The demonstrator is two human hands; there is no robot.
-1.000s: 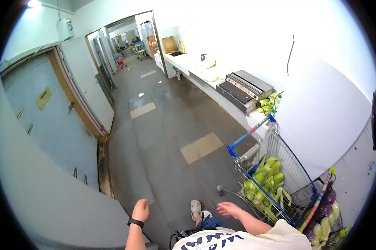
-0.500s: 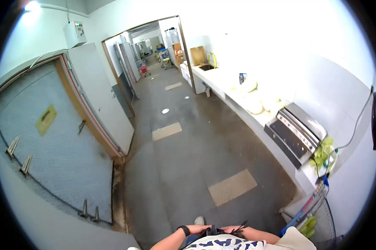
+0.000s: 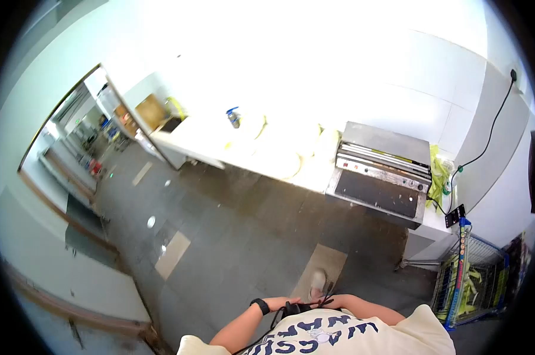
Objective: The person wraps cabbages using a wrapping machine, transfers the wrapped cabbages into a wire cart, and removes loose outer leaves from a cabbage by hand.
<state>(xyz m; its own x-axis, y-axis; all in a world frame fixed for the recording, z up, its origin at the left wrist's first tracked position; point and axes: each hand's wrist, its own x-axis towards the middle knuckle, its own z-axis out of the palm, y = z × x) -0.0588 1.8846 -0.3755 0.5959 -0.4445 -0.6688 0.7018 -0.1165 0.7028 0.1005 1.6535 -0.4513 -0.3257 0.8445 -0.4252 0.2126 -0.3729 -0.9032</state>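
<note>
Both hands are together at my waist, in front of the cream shirt with dark lettering. My left hand, below a black wristband, reaches in from the left to a small black item with thin black cords. From the other side my right hand meets the same item and its cords. The fingers of both look closed around it; what exactly they grip is partly hidden. Just beyond the hands, a light shoe stands on a beige floor patch.
Along the wall runs a white counter with pale wrapped bundles, a blue-topped bottle and a metal wrapping machine. At the right is a shopping cart with green leaves. A doorway opens at the left.
My view has turned right, so the counter, machine and cart sit further left and nearer the middle, and the blue door has left the picture. Both hands stay at my waist.
</note>
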